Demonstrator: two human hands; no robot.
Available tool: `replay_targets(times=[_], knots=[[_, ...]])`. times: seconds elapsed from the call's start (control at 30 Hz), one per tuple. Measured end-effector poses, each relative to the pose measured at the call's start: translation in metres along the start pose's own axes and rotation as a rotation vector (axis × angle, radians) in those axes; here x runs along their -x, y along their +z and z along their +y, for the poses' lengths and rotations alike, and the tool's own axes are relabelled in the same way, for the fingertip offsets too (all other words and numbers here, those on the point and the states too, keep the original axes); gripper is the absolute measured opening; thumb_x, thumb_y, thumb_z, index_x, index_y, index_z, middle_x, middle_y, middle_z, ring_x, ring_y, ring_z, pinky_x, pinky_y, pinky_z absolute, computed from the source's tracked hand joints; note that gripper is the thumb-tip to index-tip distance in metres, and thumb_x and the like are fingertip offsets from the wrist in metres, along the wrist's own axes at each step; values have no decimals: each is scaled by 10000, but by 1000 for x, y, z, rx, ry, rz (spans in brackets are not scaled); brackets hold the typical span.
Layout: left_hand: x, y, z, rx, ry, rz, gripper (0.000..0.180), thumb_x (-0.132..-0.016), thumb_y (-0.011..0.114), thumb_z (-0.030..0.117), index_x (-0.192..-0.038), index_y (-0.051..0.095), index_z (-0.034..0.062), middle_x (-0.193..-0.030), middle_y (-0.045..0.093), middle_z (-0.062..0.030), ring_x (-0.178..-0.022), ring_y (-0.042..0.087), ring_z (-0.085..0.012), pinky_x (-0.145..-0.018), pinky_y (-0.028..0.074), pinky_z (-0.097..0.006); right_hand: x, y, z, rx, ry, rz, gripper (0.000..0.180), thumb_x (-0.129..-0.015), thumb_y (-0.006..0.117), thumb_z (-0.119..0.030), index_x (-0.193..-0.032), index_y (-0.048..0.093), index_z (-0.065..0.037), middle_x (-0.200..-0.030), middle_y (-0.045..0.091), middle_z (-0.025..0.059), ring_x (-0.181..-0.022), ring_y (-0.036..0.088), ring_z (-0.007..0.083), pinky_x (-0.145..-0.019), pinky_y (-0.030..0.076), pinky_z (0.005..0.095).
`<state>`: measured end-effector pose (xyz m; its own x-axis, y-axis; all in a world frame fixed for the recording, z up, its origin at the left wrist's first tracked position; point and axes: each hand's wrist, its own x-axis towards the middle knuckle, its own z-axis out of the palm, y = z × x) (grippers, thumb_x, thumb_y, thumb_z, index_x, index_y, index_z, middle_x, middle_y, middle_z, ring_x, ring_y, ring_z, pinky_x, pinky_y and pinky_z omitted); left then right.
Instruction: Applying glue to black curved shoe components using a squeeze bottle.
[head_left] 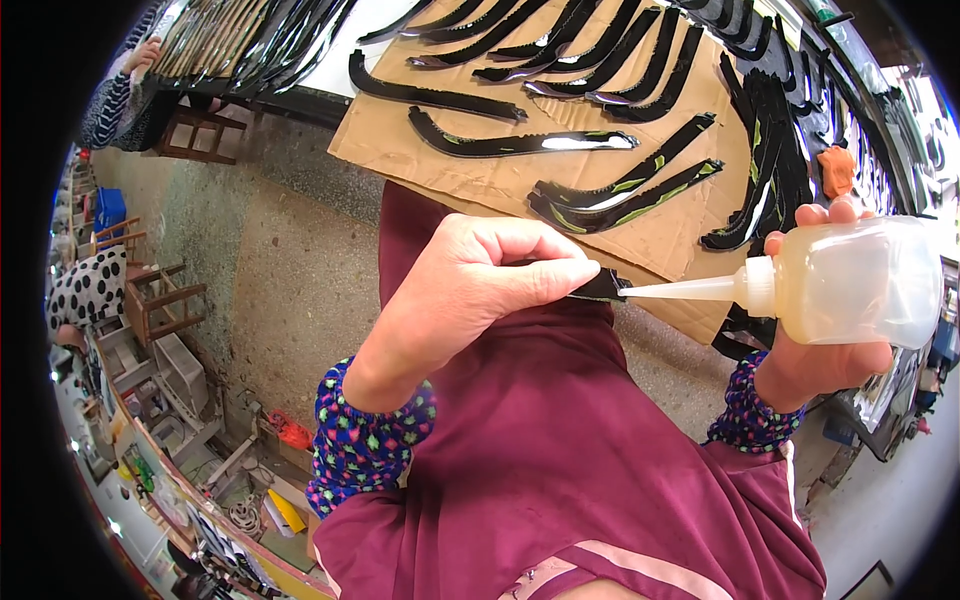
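Above a maroon apron (570, 430), the left hand (485, 275) pinches a black strip (603, 286) between thumb and fingers, while the right hand (805, 375) grips a translucent squeeze bottle (865, 285), its nozzle (690, 289) at the strip's end, with curved black strips (475, 143) spread on cardboard (375, 135) beyond.

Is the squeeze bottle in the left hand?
No, the right hand grips the squeeze bottle, while the left hand pinches a black strip.

The strip (602, 285) is black, bottle (855, 285) whitish, sleeves (362, 440) spotted blue.
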<state>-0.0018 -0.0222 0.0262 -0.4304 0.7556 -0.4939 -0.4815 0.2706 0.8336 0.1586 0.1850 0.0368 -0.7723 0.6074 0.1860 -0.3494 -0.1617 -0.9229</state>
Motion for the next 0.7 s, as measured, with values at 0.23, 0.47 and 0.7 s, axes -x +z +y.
replay_targets(times=[0.23,0.47,0.7], knots=[[-1,-1,0,8,7,-3,138,-768,647,115,-846,653,1,-646,564,50,-510,398,16,-441,276,-138,0,-3,-2,-33,18,-26,985,-584,751,-485,-1284,273,15,-1285,367,209,-1165,382,379,-884,377,538],[-2,0,-1,22,8,5,137,-772,644,120,-841,650,2,-630,550,51,-506,392,13,-438,270,-140,3,1,0,17,5,30,1004,-575,749,-503,-1285,267,17,-1288,369,213,-1160,382,386,-875,380,538],[-3,-1,-2,34,1,2,132,-776,639,113,-839,646,-2,-606,528,54,-488,369,9,-428,255,-149,4,2,0,15,30,48,1000,-574,745,-515,-1282,274,12,-1292,360,213,-1172,366,374,-875,383,527]])
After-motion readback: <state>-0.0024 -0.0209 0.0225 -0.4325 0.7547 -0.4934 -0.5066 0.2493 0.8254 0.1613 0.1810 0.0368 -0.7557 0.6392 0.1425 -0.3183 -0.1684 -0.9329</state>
